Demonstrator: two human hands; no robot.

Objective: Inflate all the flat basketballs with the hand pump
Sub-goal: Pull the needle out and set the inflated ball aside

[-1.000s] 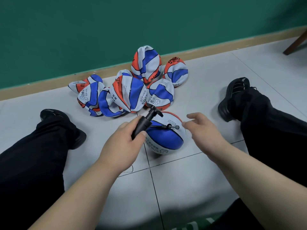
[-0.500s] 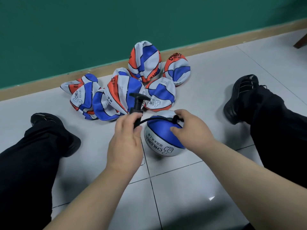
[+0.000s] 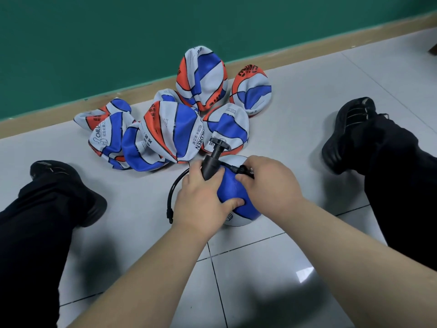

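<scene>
A round blue-and-white basketball (image 3: pixel 233 194) sits on the tiled floor between my legs. My left hand (image 3: pixel 201 200) grips the black hand pump (image 3: pixel 212 159) by its barrel and lies against the ball, thumb on the blue panel. The pump's T-handle points up and away from me. Its black hose (image 3: pixel 173 192) loops out to the left. My right hand (image 3: pixel 269 183) pinches the hose's needle end (image 3: pixel 243 170) on top of the ball. Several flat, crumpled orange-blue-white basketballs (image 3: pixel 170 133) lie heaped just beyond.
My two legs in black trousers and black shoes (image 3: pixel 71 185) (image 3: pixel 347 131) lie spread on either side. A green wall with a tan skirting board (image 3: pixel 146 88) runs behind the heap. A dark furniture leg (image 3: pixel 434 48) shows at the far right edge.
My left hand brought the pump down onto the ball and now also presses the ball. My right hand closed on the needle end at the ball's top. The hose now bulges left.
</scene>
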